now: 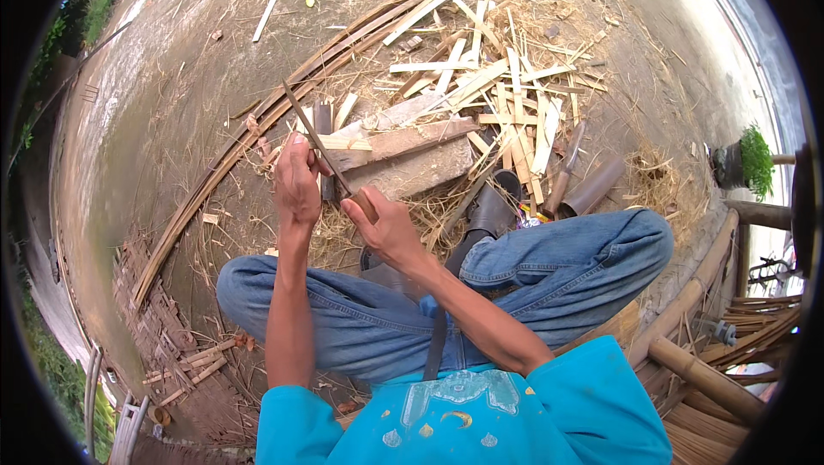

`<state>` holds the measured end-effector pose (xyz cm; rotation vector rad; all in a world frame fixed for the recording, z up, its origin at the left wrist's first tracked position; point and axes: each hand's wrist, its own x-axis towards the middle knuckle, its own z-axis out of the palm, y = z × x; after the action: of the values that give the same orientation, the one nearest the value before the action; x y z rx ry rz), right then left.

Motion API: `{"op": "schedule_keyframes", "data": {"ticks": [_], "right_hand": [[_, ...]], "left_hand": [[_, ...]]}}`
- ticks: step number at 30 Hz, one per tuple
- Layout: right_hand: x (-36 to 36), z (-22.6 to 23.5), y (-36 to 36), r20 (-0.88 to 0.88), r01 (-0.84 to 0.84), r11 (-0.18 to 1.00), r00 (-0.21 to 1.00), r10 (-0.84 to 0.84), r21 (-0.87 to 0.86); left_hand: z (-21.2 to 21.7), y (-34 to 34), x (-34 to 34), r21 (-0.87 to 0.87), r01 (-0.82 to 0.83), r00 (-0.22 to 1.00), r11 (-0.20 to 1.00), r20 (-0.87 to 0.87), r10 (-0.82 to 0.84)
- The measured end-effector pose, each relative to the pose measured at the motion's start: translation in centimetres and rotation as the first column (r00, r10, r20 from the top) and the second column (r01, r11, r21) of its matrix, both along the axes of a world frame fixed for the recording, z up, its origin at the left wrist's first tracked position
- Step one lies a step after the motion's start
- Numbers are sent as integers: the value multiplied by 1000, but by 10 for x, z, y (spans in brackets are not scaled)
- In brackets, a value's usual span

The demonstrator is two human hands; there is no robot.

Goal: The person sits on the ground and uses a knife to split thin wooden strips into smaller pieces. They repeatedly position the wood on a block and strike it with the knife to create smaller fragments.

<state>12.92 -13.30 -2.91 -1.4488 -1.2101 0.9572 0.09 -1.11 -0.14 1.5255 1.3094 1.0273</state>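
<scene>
My right hand (390, 229) is closed round the wooden handle of a long knife (324, 152). Its narrow dark blade points up and to the left, passing close beside my left fingers. My left hand (298, 182) is closed, its fingers curled on a short pale bamboo strip (347, 144) that lies across the blade's line. My palm hides part of this strip. Just beyond both hands rest rough wooden blocks (421, 141) on the ground, in front of my crossed legs.
Split bamboo strips (515, 109) lie heaped beyond the blocks, with shavings around. Long bamboo lengths (245, 135) curve along the left. A second knife (566, 165) and a brown bamboo piece (594, 184) lie near my right knee. Bamboo poles (687, 293) stand at the right.
</scene>
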Motion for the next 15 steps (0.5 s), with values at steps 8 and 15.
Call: {"op": "schedule_keyframes", "data": {"ticks": [8,15], "right_hand": [[-2,16,-5,-99,-45,990,995,31,-137],[9,-31,-15,-70,-19,954,998,-2,-299]], "left_hand": [[-5,-1,-13,71,53,996,996,-71,-48],[-4,-3,-9,-27,-11,1000,1000,-16,10]]}}
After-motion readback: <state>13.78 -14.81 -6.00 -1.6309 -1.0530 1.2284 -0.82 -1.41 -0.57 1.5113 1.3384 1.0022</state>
